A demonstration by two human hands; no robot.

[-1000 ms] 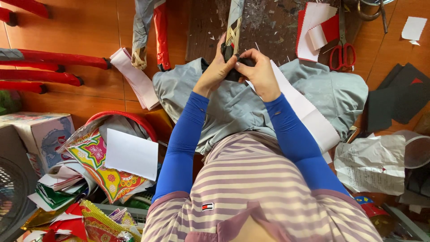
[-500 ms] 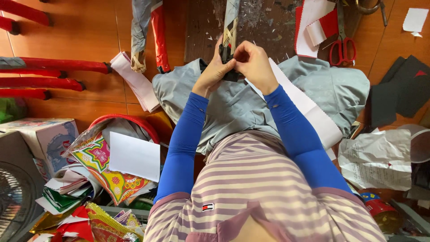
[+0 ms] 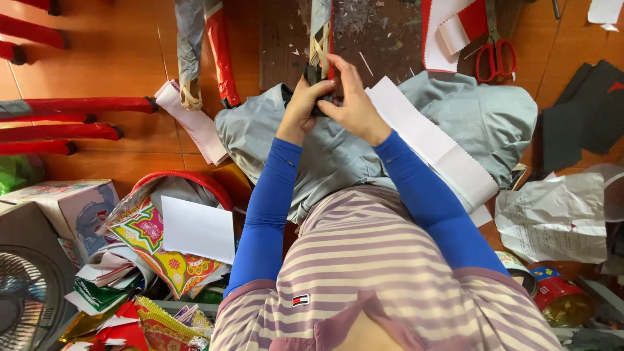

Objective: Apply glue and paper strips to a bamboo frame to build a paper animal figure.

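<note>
My left hand (image 3: 304, 104) and my right hand (image 3: 354, 109) meet above my lap, both closed around a small black object (image 3: 318, 88) that is mostly hidden by the fingers. The fingertips press against the lower end of a long stick (image 3: 320, 32) wrapped in silvery, patterned paper with a red edge, which lies on a dark board (image 3: 377, 32). Blue sleeves cover both arms. A grey cloth (image 3: 481, 117) lies across my lap under the hands.
A white strip with a serrated edge (image 3: 435, 146) lies over the cloth. Red scissors (image 3: 495, 58) and red-and-white paper (image 3: 455, 26) sit at the top right. Red sticks (image 3: 78, 107) lie left; a red basket of coloured papers (image 3: 188, 179), a box (image 3: 65, 201) and a fan (image 3: 26, 299) are lower left. Crumpled paper (image 3: 559, 218) is right.
My hands have drawn closer together on the black object, and my right hand's fingers now fold over it against the stick's end. The view has shifted slightly.
</note>
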